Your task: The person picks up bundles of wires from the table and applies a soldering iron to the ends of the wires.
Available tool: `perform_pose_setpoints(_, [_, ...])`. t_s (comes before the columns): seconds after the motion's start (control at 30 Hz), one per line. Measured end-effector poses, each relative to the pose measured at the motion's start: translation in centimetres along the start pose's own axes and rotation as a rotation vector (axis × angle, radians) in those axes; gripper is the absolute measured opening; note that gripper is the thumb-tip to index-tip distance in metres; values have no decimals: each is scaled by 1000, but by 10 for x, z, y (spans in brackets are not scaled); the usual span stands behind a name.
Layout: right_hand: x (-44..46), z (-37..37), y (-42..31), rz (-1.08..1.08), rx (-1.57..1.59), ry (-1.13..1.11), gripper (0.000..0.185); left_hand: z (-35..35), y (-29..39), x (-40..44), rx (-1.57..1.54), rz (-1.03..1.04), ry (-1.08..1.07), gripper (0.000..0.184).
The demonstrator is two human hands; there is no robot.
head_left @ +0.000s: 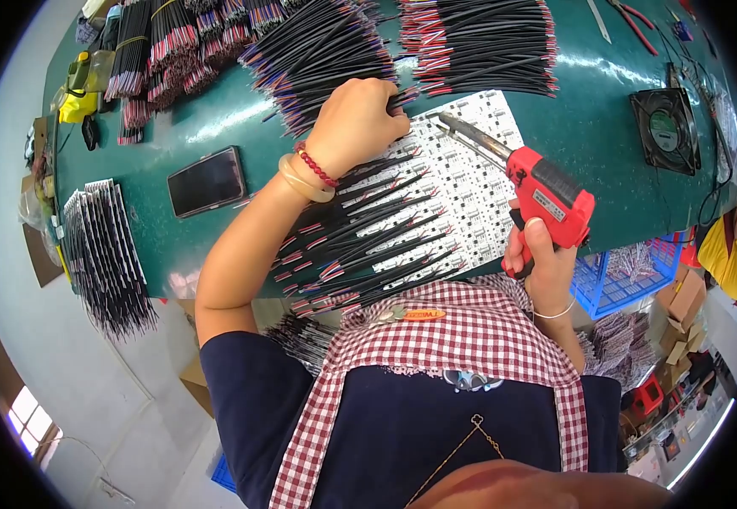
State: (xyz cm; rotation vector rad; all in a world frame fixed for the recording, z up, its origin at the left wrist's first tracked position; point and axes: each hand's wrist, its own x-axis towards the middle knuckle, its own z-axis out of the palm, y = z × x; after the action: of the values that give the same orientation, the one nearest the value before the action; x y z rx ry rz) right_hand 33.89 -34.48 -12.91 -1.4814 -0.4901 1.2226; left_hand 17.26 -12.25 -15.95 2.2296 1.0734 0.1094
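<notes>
My right hand (547, 263) grips a red and black soldering gun (552, 193), its long metal tip pointing up and left over a white circuit board panel (491, 140). At the upper edge of the panel, my left hand (358, 119) is closed, with a short black cable (399, 102) at its fingertips. The cable's far end is hidden by the hand. Several black cables (368, 229) with red and white stripped ends lie in rows across the left part of the panel. Just above my left hand is a pile of black cables (330, 55) with bluish ends.
Another cable pile (479, 42) lies at the back, near red-handled pliers (636, 25). A black fan (664, 130) stands right, a phone (207, 181) left. A wired board panel (106, 254) overhangs the left table edge. A blue crate (614, 288) sits below right.
</notes>
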Motion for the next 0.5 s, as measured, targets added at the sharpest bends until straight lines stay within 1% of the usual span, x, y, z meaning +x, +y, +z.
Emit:
perform_pose_setpoints(0.07, [1,1,3,4,-85,-20,34,0,0,-1,12,1,-1,20])
perform_pose_setpoints(0.13, [2,1,5,6,-77,-24,34,4,3,-4,48,9,51,17])
perform_pose_setpoints(0.2, [2,2,5,11,-69,-27,34,5,8,-7,78,23,59,16])
perform_pose_setpoints(0.27, [-2,-3,5,21,9,-18,23,8,14,-10,109,38,68,15])
perform_pose_setpoints(0.5, [-7,-7,9,11,-50,-5,15,9,24,-14,155,86,92,12])
